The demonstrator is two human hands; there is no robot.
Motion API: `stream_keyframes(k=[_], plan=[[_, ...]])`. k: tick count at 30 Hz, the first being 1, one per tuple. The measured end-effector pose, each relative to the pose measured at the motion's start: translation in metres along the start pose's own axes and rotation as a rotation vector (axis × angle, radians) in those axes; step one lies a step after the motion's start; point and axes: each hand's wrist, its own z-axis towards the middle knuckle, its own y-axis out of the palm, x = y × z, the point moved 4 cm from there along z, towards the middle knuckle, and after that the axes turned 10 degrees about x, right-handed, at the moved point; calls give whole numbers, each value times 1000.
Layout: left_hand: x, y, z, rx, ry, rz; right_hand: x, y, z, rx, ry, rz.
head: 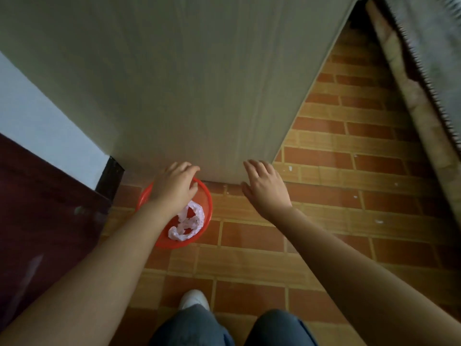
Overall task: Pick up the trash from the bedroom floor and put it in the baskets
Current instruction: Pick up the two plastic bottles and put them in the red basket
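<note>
Red basket (209,208): a round plastic basket stands on the floor at about 7 o'clock from the frame's centre, close to the foot of a grey panel.
Trash (188,224): a crumpled white and pale pink wad, plastic or paper, lies inside the basket, against its 5 o'clock side.
Left hand (174,187): it hovers over the basket's 12 o'clock rim, fingers loosely curled and spread, holding nothing that I can see.
Right hand (264,188): it hangs at 3 o'clock of the basket, well clear of it, palm down, fingers wide apart, empty.
Floor (324,171): brick-pattern covering in orange and tan; a few tiny white flecks (290,168) show at 3 o'clock of the right hand, too small to tell whether they are scraps or marks.
Grey panel (187,83): a wood-grain board, probably furniture or a door, fills the 12 o'clock area.
Bedding (424,83): a fringed cloth edge runs down the 2 o'clock corner.
Person: jeans (274,328) and one white shoe (194,298) at 6 o'clock.
Progress: judging by the wad in the basket and both hands empty, one piece looks delivered. Only one basket is in sight, and no other clear piece of trash; whatever is left lies outside this view.
</note>
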Motion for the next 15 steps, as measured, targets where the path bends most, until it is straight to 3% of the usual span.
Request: stream_keyframes(k=[15], plan=[[255, -259, -39, -90, 305, -23, 69, -366, -146, 77, 407, -105]])
